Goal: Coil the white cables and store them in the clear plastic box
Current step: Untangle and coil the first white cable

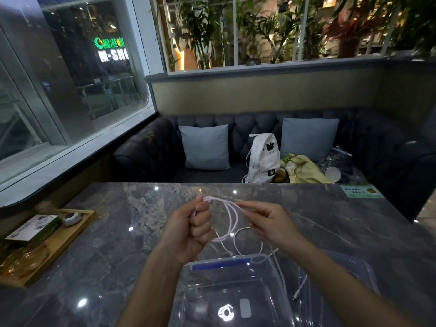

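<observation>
Lit sign (113, 55) "M-SHO", white cable (230, 217) gripped in left hand (188, 232)

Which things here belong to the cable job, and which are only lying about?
For the job: cable, box, left hand, right hand, both holding the cable.
Lying about: tray, backpack, cushions, card.

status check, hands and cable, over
Left hand grips cable loops. Right hand pinches a strand. Tail trails beside box; box open, nothing blocking.
</observation>
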Tool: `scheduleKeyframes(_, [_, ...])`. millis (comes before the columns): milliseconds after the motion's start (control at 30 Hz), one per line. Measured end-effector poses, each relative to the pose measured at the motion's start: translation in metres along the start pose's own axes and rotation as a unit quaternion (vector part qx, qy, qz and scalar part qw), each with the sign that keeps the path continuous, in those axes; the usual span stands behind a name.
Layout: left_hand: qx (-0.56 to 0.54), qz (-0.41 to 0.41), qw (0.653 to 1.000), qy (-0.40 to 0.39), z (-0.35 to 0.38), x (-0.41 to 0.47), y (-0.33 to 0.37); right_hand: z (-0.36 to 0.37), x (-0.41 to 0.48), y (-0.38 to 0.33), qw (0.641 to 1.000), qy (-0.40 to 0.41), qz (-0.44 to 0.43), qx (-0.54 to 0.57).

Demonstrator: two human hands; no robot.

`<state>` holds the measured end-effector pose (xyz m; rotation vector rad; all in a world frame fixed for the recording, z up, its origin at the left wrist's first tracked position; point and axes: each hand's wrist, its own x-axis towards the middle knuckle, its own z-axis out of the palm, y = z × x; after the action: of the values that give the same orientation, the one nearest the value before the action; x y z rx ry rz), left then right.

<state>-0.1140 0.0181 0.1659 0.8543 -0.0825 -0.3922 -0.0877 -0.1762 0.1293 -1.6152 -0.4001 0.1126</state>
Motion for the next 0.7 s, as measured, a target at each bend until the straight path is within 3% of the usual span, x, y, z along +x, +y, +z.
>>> scheduleKeyframes(100, [-0.039,0.061,0.996,0.046,-0.003,-0.002,0.013,-0.006,-0.002,0.005,0.977,0.045,-0.101,-0.185])
scheduleKeyframes(133, [-0.054,0.081,0.993,0.062,-0.005,-0.003,0.018,-0.01,-0.003,0.008,0.945,0.03,-0.116,-0.305])
scheduleKeyframes(200, [-0.073,0.111,0.987,0.089,-0.009,-0.002,0.025,-0.013,-0.005,0.013,0.836,-0.033,-0.078,-0.542])
scheduleKeyframes(267, [-0.067,0.125,0.984,0.108,-0.012,0.0,0.026,-0.01,-0.007,0.015,0.736,-0.085,-0.062,-0.669])
scheduleKeyframes(300, [-0.056,0.126,0.984,0.112,-0.013,0.002,0.024,-0.006,-0.008,0.011,0.716,-0.111,-0.073,-0.686])
scheduleKeyframes(433, [0.001,0.102,0.988,0.119,-0.015,0.011,0.013,0.011,-0.011,-0.017,0.731,-0.185,-0.165,-0.635])
scheduleKeyframes(567, [0.109,0.075,0.978,0.16,-0.013,0.019,0.001,0.019,-0.019,-0.054,0.776,-0.187,-0.27,-0.538])
scheduleKeyframes(700, [0.2,0.036,0.969,0.137,-0.003,0.019,-0.013,0.025,-0.016,-0.072,0.793,-0.179,-0.297,-0.502])
